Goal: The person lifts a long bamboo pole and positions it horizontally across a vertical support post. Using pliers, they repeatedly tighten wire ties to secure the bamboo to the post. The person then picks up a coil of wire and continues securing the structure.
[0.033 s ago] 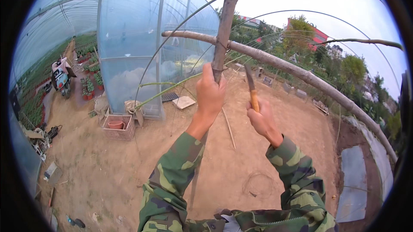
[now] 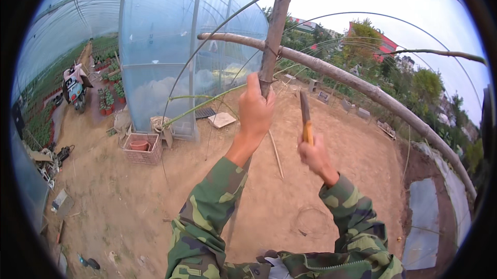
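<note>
Upright wooden pole, rough-barked, slightly tilted, near ctr, running out of the top edge; lower part mostly hidden behind L arm. L hand is closed round it just below the crossing w/ a 2nd pole, thumb side up. R hand is closed in a fist round the handle of a blade tool: wooden grip, dark flat blade pointing up, to the R of the pole & apart from it.

Long pale pole crosses the upright one approx. at a R angle, sloping down to the R; dark ties at the joint. Thin dark hoop meets the upright pole higher up. Green stick slants in from the L, behind L hand.

Both sleeves camo, incl. L sleeve. Below: bare dirt w/ thin stick & loose wire coil. Far R: grey sheet on the ground.

Bg L: clear-plastic greenhouse, crate w/ reddish pot, parked scooter, rows of potted plants. Bg R: trees, red bldg, pale sky.
</note>
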### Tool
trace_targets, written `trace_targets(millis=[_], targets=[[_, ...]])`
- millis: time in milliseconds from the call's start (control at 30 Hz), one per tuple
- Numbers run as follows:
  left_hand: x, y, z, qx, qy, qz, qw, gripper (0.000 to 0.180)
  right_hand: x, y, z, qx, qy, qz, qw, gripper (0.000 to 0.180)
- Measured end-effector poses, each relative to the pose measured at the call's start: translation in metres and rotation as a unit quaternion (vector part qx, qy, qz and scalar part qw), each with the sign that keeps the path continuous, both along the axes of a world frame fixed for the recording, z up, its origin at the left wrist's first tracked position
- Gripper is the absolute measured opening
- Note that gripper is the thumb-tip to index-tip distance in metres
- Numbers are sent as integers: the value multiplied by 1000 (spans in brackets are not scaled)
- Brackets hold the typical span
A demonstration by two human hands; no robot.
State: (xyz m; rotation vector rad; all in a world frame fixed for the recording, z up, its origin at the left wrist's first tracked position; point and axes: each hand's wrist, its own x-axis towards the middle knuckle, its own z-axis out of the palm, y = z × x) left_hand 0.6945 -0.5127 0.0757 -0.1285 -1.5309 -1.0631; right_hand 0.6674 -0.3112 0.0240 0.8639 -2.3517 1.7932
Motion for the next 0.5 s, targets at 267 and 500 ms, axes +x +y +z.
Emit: trace_targets(millis=[267, 500], targets=[[-8, -9, -3, 11, 21, -30, 999, 30, -35, 6, -245, 58, -453, 61, 887, 9], [-6, -13, 0, -52, 54, 55, 996, 26, -43, -39, -390, 77, -608, 212, 762, 5]])
